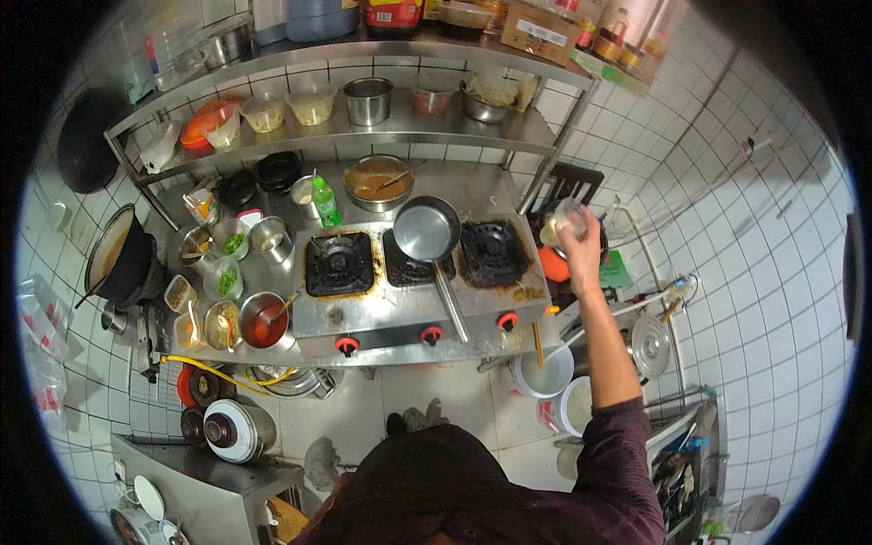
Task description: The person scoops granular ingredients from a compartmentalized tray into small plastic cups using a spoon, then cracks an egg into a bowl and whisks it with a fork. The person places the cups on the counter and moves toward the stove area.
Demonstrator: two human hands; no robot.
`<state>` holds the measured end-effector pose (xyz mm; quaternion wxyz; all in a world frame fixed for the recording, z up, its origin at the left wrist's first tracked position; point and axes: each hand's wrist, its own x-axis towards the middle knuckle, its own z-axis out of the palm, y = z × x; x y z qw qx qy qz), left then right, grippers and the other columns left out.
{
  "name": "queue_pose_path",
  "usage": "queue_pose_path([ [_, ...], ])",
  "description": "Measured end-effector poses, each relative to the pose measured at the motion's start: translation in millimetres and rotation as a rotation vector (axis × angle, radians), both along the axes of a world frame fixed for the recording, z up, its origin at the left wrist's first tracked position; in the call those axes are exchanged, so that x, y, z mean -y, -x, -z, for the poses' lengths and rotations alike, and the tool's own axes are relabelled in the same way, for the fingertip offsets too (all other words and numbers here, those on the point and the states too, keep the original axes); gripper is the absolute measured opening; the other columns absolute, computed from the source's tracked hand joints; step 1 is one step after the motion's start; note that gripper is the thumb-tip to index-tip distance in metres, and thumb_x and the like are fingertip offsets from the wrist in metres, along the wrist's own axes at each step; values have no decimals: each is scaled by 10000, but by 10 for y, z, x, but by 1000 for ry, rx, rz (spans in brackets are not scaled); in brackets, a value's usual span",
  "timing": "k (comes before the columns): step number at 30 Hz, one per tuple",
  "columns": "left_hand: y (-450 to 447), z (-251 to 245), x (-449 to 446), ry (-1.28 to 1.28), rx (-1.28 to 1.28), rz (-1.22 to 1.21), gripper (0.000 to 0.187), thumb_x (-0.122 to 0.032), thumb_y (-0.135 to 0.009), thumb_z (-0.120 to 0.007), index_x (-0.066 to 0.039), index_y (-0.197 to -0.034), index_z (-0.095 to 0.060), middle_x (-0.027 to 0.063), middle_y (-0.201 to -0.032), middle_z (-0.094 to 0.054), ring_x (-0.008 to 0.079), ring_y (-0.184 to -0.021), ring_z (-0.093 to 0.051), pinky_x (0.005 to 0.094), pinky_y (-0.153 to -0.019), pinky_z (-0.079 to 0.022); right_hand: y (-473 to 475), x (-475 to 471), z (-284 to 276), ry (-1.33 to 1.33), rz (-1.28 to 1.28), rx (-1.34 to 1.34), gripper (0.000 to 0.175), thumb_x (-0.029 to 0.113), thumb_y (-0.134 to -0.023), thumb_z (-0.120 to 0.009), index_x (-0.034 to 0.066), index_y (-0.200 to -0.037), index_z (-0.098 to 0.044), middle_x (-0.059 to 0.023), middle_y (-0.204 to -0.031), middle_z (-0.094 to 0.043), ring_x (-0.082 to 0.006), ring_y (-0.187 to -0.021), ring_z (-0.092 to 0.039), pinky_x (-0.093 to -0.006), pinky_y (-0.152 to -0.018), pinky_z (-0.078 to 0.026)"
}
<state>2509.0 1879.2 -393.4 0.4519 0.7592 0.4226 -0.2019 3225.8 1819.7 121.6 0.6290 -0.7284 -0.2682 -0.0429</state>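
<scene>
My right hand [584, 245] reaches out past the right end of the stove and grips a small clear plastic container [567, 216]. Pale contents show near its mouth, over a dark pot [602, 240] that my hand partly hides. Out of view is my left hand. Before me stands a steel three-burner gas stove [320, 319] with red knobs. A saucepan [426, 228] rests on the middle burner, its long handle [451, 303] pointing towards me. The left burner [338, 263] and the right burner [495, 253] carry no pan.
Bowls of seasonings, including red sauce [264, 327] and chopped greens [228, 281], crowd the left counter. Behind the stove are a green bottle [326, 203] and a bowl of brown sauce [379, 182]. A steel shelf [436, 139] spans the back. White buckets [543, 373] stand below right.
</scene>
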Motion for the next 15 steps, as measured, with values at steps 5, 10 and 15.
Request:
queue_pose_path([
  [5, -243, -78, -306, -369, 347, 237, 309, -332, -912, -574, -54, -899, -709, 195, -1021, -705, 387, -1003, -654, 460, -886, -524, -1207, -918, -372, 133, 138, 153, 776, 320, -864, -769, -46, -1432, -388, -210, -1317, -591, -265, -1181, -567, -358, -1016, -445],
  [10, -437, -379, 28, -9, -22, -430, 337, -364, -904, -568, -67, -848, -717, 195, -996, -704, 383, -981, -655, 463, -874, -518, -2525, -1788, -385, 167, 188, 215, 919, 426, -782, -806, -88, -1423, -392, -292, -1341, -542, -372, -1240, -545, -398, -1057, -418],
  [15, -934, -716, 348, 48, -161, -668, 336, -364, -903, -575, -66, -850, -722, 188, -996, -706, 375, -968, -656, 462, -863, -515, -3684, -2384, -70, 323, 275, 198, 990, 478, -764, -789, -84, -1453, -352, -319, -1352, -540, -418, -1270, -531, -406, -1080, -405],
])
